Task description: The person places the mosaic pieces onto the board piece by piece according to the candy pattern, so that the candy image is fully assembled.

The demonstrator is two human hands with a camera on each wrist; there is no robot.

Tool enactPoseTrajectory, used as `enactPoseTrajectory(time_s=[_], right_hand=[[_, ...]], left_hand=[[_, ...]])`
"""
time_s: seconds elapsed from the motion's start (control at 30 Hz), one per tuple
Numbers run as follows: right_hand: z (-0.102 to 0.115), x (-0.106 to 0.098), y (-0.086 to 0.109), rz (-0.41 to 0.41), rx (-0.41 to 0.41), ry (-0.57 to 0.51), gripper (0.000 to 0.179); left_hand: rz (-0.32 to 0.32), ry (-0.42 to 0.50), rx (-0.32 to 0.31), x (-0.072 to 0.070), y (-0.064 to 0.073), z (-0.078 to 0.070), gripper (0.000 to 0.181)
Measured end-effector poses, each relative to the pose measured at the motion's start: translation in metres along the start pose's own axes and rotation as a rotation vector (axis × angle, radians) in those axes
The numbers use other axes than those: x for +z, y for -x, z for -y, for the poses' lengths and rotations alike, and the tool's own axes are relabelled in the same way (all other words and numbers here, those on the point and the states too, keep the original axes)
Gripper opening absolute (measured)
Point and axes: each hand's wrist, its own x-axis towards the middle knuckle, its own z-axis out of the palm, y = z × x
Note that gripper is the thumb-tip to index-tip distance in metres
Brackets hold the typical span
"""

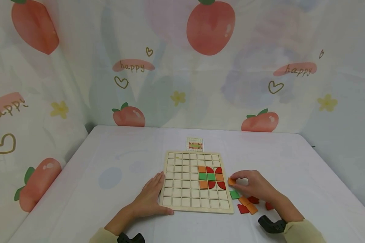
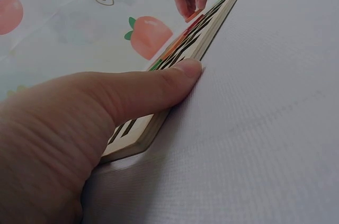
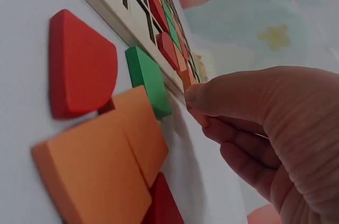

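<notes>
A wooden grid board (image 1: 182,192) lies on the table, with orange, green and red tiles set in cells on its right side. My left hand (image 1: 149,199) rests against the board's front left corner, fingers straight along the left edge and thumb (image 2: 164,83) against the front edge. Just off the board's right edge, my right hand (image 1: 255,184) pinches an orange tile (image 3: 198,115) between thumb and fingers. Below that hand lie loose tiles: a green tile (image 3: 147,78), two orange tiles (image 3: 98,166) and several red tiles (image 3: 82,65) with a rounded side.
A small pattern card (image 1: 195,144) with a coloured design lies behind the board's far edge. The white-covered table (image 1: 124,148) meets a cloth backdrop (image 1: 200,87) printed with fruit, hearts and flowers. Black bands (image 1: 272,224) sit on both wrists.
</notes>
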Motion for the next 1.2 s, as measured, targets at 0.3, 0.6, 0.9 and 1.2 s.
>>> enactPoseTrajectory(time_s=[0.3,0.6,0.9,1.2], right_hand=[[0.009,0.009,-0.024,-0.035,-0.138,0.006,0.026],[0.017,0.017,-0.040,-0.029,-0.186,-0.020,0.023],[0.024,0.027,-0.059,-0.035,-0.244,-0.050,0.020],[0.029,0.036,-0.070,-0.033,-0.262,-0.082,0.017]], left_hand=[[0.004,-0.006,-0.003,0.000,-0.001,0.000,0.125],[0.007,-0.004,0.000,0.000,-0.001,-0.002,0.125],[0.001,-0.009,0.003,-0.001,0.000,-0.002,0.124],[0.000,0.002,0.002,-0.002,0.000,-0.002,0.124]])
